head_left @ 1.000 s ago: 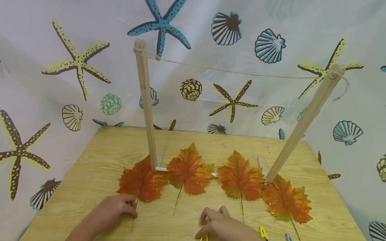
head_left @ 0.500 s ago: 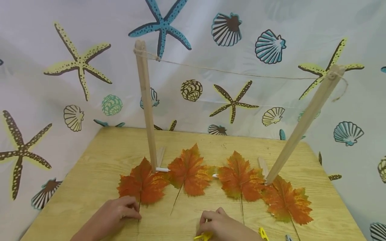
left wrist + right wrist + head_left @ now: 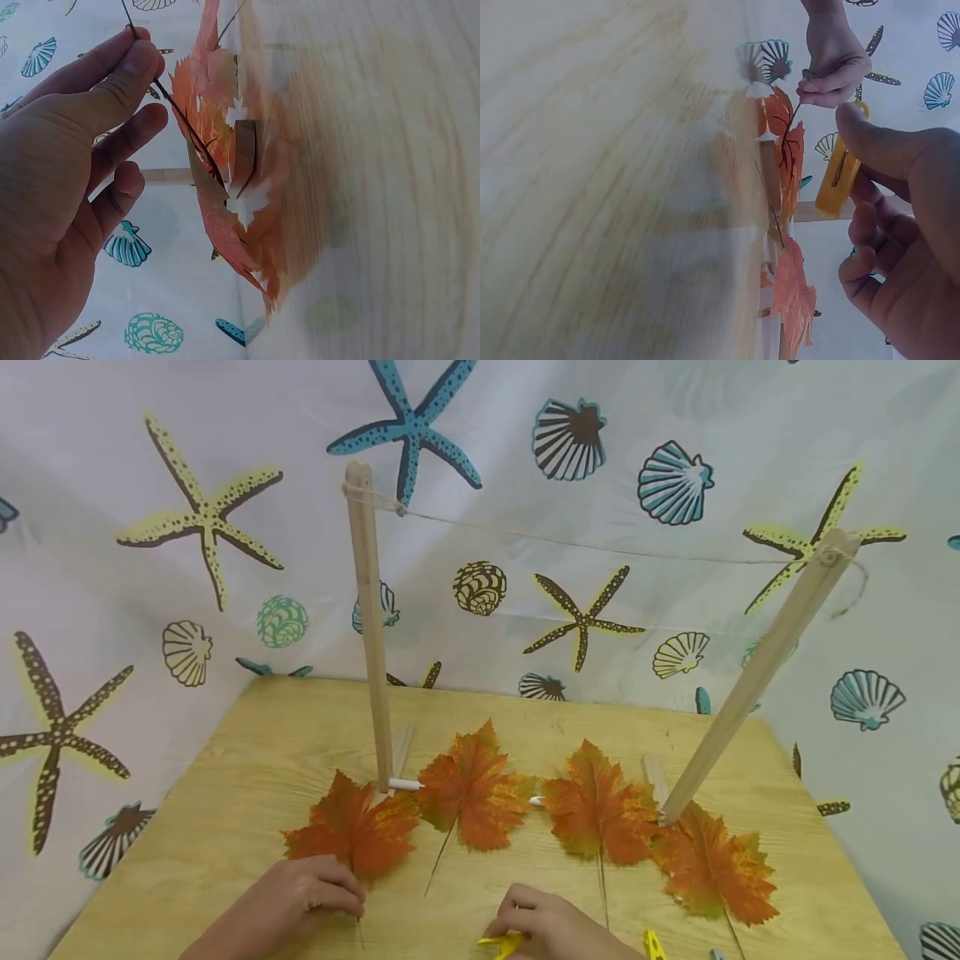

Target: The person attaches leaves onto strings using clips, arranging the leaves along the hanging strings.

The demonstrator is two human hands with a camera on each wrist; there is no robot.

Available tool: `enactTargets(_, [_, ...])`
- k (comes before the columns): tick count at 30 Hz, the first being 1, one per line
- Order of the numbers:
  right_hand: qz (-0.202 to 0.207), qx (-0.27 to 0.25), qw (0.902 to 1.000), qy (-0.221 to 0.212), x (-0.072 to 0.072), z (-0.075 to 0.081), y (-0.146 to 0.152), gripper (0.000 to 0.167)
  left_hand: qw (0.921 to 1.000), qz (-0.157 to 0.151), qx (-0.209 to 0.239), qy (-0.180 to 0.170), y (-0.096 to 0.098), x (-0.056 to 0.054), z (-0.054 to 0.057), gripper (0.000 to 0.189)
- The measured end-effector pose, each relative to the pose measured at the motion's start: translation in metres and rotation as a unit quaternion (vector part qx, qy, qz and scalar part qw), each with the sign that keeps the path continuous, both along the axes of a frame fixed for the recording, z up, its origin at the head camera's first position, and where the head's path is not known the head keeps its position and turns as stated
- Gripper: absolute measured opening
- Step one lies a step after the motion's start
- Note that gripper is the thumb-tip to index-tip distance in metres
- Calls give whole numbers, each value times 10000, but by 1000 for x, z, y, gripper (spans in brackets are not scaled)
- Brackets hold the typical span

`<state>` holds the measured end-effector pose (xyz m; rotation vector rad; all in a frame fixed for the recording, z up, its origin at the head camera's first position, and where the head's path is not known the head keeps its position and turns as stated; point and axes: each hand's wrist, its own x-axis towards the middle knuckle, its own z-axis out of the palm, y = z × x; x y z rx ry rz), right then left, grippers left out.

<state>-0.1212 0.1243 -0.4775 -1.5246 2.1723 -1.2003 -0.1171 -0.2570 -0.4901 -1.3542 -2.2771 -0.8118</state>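
My left hand (image 3: 296,897) pinches the thin stem (image 3: 171,97) of the leftmost orange artificial maple leaf (image 3: 352,831) between thumb and fingertips. In the left wrist view the leaf blade is raised at an angle beside the wooden tabletop. My right hand (image 3: 555,927), at the front middle of the table, holds a yellow clothespin (image 3: 835,176) between thumb and fingers; its metal spring shows in the right wrist view. Three more maple leaves lie in a row to the right: one left of centre (image 3: 472,789), one right of centre (image 3: 600,806), one at far right (image 3: 716,864).
Two wooden posts, left (image 3: 371,635) and right (image 3: 757,677), stand behind the leaves. A twine line (image 3: 570,542) is tied between their tops. Another yellow clothespin (image 3: 654,946) and a grey one (image 3: 717,954) lie at the front edge of view. A shell-patterned cloth (image 3: 450,643) hangs behind.
My left hand has shifted a little right with the stem, and the leftmost leaf has tilted and come away from the left post's foot. The yellow clothespin has turned in my right hand.
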Motion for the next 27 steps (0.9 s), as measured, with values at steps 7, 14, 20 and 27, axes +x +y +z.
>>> enactTargets(7, [-479,-655,9965,187,2,8,1,21,9989,55,434,-177,17,3,15,16])
enactTargets(14, [-743,-1072,9912,231,6,15,4,19,9950,509,826,-248,45,8,33,23])
enactTargets(20, [-1044,-1302,9860,29,9,18,-1,17,9902,919,939,-478,61,7,44,30])
enactTargets(27, [-1468,-1322,9790,-511,9,30,-9,17,9749,1738,940,-1024,71,13,67,26])
